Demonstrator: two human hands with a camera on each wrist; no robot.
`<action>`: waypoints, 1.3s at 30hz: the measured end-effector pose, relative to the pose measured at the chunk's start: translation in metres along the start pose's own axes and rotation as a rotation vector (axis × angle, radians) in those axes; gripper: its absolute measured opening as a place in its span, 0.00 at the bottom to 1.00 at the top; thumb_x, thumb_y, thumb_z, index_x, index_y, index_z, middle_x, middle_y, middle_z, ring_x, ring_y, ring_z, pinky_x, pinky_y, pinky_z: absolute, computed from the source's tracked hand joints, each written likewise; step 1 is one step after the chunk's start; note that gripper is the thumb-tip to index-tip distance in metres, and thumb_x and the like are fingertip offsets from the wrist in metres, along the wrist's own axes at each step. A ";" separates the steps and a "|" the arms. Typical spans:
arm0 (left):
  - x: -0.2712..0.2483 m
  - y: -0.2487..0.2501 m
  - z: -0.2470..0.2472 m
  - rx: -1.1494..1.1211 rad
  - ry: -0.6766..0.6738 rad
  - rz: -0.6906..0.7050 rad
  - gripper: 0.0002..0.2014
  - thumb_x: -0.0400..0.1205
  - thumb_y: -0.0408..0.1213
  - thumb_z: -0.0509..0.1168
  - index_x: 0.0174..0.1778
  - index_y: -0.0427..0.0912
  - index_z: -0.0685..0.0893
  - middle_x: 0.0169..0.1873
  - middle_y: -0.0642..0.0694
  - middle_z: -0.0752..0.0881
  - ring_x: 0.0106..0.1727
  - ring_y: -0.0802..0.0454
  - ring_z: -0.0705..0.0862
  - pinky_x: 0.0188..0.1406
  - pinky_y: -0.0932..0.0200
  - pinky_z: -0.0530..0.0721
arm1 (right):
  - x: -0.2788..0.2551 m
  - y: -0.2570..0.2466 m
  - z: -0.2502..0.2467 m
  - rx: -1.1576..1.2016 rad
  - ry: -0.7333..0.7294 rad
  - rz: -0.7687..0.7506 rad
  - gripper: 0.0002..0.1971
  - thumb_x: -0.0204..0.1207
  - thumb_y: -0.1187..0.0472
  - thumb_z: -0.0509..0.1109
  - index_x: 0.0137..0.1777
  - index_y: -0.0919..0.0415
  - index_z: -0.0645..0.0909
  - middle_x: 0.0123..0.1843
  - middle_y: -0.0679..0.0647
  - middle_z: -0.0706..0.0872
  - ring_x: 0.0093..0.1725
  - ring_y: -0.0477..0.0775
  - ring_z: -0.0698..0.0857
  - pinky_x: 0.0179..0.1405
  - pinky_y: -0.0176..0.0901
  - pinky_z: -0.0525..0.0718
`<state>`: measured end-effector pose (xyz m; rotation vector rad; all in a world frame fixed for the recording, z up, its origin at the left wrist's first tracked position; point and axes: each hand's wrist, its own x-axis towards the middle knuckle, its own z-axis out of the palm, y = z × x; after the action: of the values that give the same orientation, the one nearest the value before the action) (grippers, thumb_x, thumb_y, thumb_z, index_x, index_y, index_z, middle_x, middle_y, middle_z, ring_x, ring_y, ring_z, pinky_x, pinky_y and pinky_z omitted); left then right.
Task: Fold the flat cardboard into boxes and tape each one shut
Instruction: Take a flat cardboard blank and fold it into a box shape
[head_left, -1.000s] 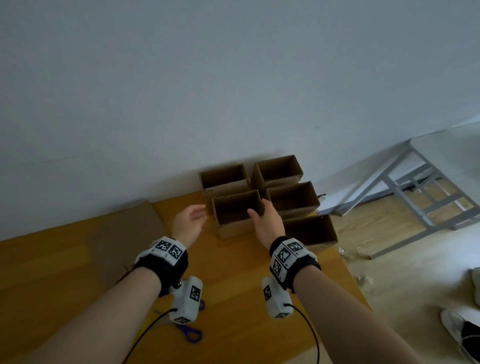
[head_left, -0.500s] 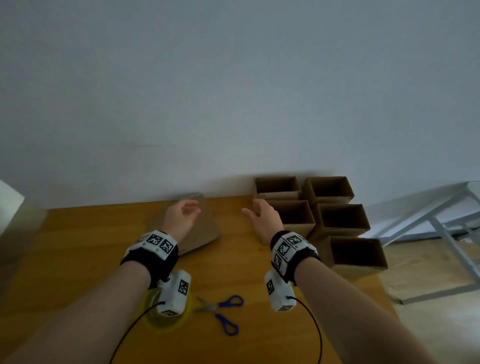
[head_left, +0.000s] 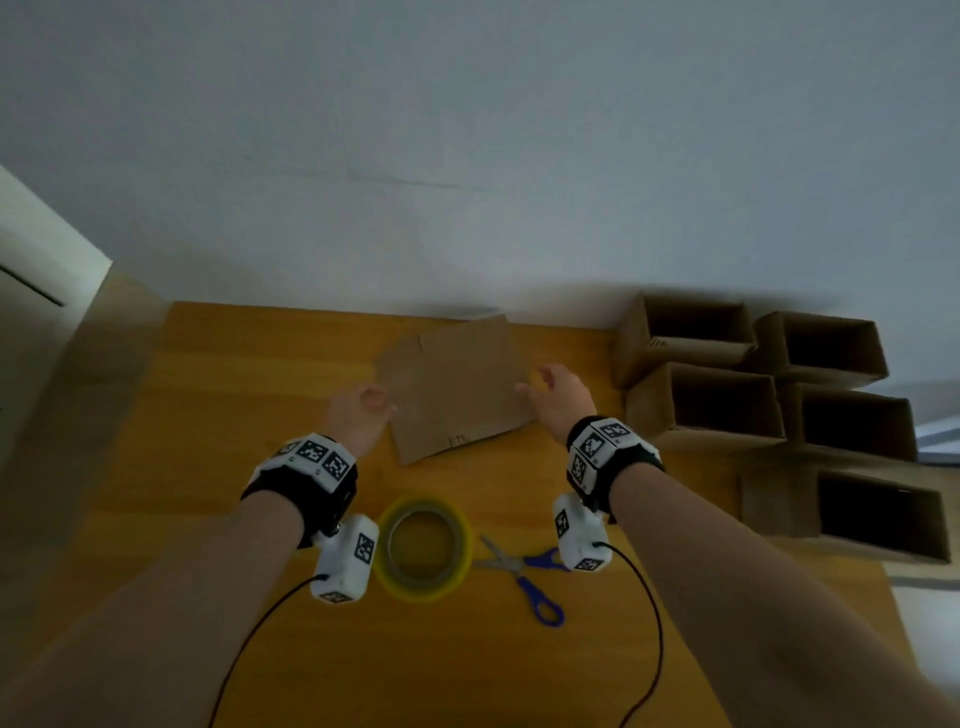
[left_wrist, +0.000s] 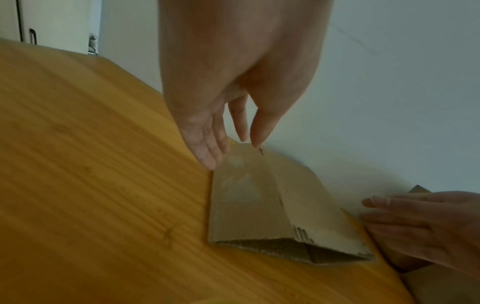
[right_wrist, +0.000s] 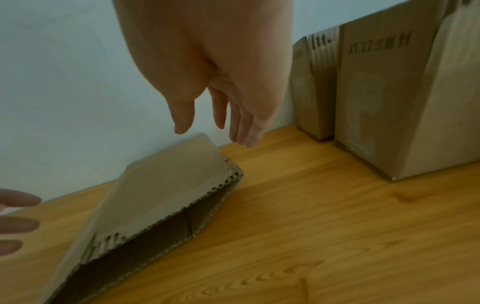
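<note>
Between left hand (head_left: 358, 415) and right hand (head_left: 558, 397), flat cardboard (head_left: 454, 387) lying on desk (head_left: 234, 395); both hands hovering, fingers straight, gripping nothing.

Warm honey-coloured wooden tabletop (head_left: 260, 389), smooth, faintly satin, grain in long streaks. Flattened brown corrugated cardboard blank (head_left: 457, 384), matt, fluted along the cut edge. Five upright brown cardboard boxes (head_left: 717, 400), same dull paper face. Translucent yellow plastic tape roll (head_left: 425, 551), glossy. Scissors with blue plastic handles and grey metal blades (head_left: 524, 571).
</note>
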<state>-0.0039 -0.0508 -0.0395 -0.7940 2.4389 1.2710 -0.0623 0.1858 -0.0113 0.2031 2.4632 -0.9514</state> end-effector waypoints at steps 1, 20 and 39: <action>0.004 -0.004 0.000 0.021 -0.015 -0.023 0.13 0.80 0.36 0.67 0.60 0.37 0.80 0.53 0.44 0.83 0.54 0.44 0.82 0.51 0.57 0.77 | 0.004 0.000 0.002 -0.009 -0.002 0.012 0.30 0.81 0.50 0.66 0.79 0.62 0.64 0.76 0.59 0.73 0.73 0.59 0.74 0.67 0.50 0.75; 0.032 -0.008 0.023 -0.236 -0.107 -0.198 0.24 0.71 0.40 0.77 0.62 0.36 0.82 0.60 0.40 0.85 0.60 0.41 0.83 0.62 0.44 0.82 | 0.025 0.018 0.016 0.328 0.048 0.224 0.27 0.76 0.65 0.73 0.74 0.59 0.72 0.68 0.59 0.78 0.66 0.59 0.78 0.62 0.47 0.79; -0.028 0.028 0.008 0.224 -0.074 0.221 0.13 0.79 0.43 0.69 0.33 0.39 0.82 0.24 0.49 0.77 0.24 0.55 0.73 0.21 0.64 0.65 | -0.041 0.051 -0.009 0.225 0.152 -0.091 0.19 0.81 0.62 0.65 0.72 0.58 0.73 0.63 0.54 0.83 0.62 0.53 0.82 0.54 0.38 0.77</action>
<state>0.0029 -0.0221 -0.0118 -0.4206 2.6047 1.0488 -0.0144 0.2316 -0.0152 0.2477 2.5164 -1.2971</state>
